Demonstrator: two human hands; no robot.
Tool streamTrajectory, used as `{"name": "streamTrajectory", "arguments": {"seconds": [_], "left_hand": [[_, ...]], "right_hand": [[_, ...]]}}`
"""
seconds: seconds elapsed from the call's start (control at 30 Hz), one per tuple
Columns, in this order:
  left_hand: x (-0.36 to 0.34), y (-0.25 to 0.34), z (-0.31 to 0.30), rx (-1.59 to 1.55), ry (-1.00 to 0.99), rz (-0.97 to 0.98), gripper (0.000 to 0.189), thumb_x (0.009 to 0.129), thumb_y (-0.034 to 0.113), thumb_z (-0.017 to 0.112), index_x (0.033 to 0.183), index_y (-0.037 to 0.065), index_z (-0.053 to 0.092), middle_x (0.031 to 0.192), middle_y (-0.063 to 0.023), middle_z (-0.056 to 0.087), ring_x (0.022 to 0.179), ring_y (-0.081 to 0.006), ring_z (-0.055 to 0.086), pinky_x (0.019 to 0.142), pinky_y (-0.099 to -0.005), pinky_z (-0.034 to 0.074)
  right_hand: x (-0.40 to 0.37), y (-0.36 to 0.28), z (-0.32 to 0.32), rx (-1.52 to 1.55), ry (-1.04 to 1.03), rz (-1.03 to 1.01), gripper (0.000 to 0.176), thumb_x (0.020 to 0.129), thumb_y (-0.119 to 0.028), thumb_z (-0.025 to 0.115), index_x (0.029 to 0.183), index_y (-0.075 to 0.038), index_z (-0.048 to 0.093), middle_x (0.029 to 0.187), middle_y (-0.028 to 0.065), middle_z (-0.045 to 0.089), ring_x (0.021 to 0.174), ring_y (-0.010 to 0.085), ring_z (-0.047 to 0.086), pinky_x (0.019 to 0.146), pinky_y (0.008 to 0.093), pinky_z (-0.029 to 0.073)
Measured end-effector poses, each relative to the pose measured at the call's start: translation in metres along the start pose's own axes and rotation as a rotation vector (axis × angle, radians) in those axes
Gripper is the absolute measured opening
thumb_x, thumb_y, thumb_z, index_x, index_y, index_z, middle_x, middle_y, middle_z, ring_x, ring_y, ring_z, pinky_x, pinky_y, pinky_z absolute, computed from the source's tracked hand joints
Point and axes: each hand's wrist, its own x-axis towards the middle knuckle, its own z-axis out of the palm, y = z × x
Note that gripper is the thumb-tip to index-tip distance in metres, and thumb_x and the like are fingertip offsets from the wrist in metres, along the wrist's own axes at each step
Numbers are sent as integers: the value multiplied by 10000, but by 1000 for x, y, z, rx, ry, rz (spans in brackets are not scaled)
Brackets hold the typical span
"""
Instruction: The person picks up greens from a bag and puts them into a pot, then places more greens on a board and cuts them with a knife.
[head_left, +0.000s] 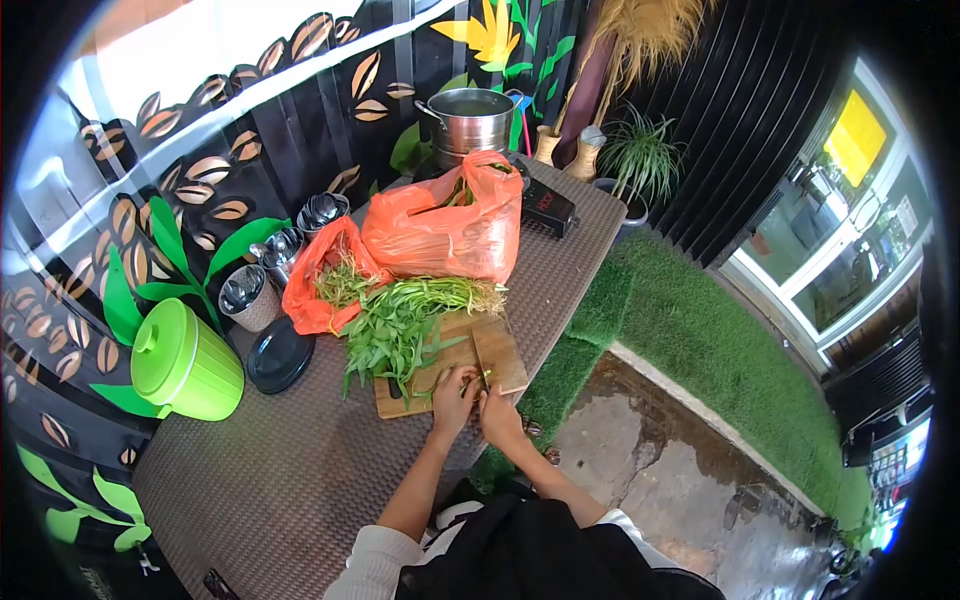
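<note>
A wooden cutting board (500, 352) lies near the table's right edge. My right hand (499, 416) is closed round the handle of a knife (478, 352), whose blade points away from me over the board. Close beside it, my left hand (455, 394) has its fingers bent together on the board, holding a small piece of green stem against the blade side. A heap of leafy greens (385, 335) covers the board's left and far part, its rooty ends to the right. Behind the greens stand a small orange bag (322, 290) with roots and a larger orange bag (450, 235).
On the brown woven table (270, 480) are a green lidded bucket (187, 360), a black round lid (280, 355) and cutlery holders (250, 298). A steel pot (473, 122) and a black stove (548, 207) stand at the far end. Grass and wet paving lie right.
</note>
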Motion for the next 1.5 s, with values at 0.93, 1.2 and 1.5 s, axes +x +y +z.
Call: {"name": "streamTrajectory", "arguments": {"seconds": [0.93, 1.2, 1.5], "left_hand": [[-1, 7, -2, 87, 9, 64, 143, 778, 15, 602, 910, -30, 632, 869, -163, 593, 861, -328, 558, 753, -393, 456], [5, -2, 8, 55, -23, 58, 102, 776, 16, 599, 855, -36, 638, 856, -152, 596, 861, -327, 545, 763, -399, 447], [2, -5, 11, 5, 6, 21, 98, 767, 35, 622, 846, -18, 644, 841, -125, 601, 843, -301, 552, 739, -379, 457]], "right_hand": [[0, 3, -2, -167, -10, 56, 315, 957, -301, 374, 1013, 9, 385, 730, 272, 620, 713, 446, 622, 648, 521, 502], [9, 11, 1, -109, 21, 42, 314, 958, -289, 376, 992, 22, 390, 728, 290, 610, 719, 459, 614, 647, 528, 494], [1, 8, 4, -97, -10, 76, 355, 960, -290, 364, 1052, 53, 379, 792, 327, 595, 765, 491, 594, 673, 550, 478]]}}
